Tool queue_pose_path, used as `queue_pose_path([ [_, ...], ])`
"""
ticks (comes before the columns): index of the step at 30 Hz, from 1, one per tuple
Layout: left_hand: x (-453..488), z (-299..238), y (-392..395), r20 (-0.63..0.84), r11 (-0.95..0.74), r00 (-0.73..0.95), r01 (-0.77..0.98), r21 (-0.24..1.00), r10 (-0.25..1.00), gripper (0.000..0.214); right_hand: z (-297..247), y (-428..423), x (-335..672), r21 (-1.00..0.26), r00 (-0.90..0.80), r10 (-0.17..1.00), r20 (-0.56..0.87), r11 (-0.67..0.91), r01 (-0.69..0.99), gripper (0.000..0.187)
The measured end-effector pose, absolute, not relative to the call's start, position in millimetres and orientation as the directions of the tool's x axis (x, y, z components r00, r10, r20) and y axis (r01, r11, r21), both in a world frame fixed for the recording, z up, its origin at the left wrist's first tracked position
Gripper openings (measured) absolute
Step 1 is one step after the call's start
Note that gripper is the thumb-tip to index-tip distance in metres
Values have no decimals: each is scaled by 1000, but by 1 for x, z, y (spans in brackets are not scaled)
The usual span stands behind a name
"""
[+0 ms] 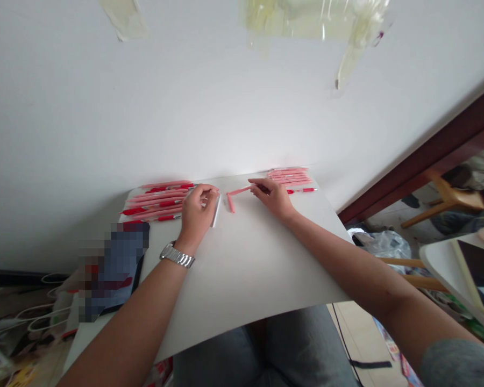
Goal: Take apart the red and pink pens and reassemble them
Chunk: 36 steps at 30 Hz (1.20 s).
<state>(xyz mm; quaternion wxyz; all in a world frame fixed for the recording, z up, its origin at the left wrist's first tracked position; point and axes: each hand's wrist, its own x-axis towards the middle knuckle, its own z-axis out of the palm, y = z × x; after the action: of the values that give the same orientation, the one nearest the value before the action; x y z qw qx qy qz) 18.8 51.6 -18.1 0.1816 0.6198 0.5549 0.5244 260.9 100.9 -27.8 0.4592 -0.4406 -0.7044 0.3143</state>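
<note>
My left hand (197, 210), with a metal watch on its wrist, rests on the white table (242, 258) with fingers curled around a small pen part I cannot make out. A white pen refill (216, 210) lies right beside it. My right hand (272, 196) pinches the end of a pink pen barrel (239, 190) lying on the table. A short pink pen piece (230, 203) lies between the hands. A pile of red and pink pens (157, 201) sits to the left, and a second pile of pink pens (289, 176) lies behind my right hand.
The table stands against a white wall (185, 97). A blurred-out dark object (113, 269) lies at the table's left edge. Cables and clutter cover the floor at left. At right are a wooden chair (447, 199), bags, and another white table (463, 269) holding a tablet.
</note>
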Motion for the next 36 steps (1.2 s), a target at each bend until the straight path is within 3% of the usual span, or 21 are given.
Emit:
queue_pose_path([
  [7,19,-19,53,448,-319,-166,494,809,879,18,-29,102,262,-819,-193,890,414,456,349,41],
  [11,19,-18,52,451,-324,-160,496,806,878,18,-31,103,261,-866,-185,909,373,413,283,41],
  [19,19,-19,53,443,-315,-165,493,811,881,18,-34,105,259,-902,-164,920,356,384,195,29],
  [36,18,-19,52,446,-318,-159,498,807,881,18,-37,108,258,-908,-139,918,371,390,150,33],
])
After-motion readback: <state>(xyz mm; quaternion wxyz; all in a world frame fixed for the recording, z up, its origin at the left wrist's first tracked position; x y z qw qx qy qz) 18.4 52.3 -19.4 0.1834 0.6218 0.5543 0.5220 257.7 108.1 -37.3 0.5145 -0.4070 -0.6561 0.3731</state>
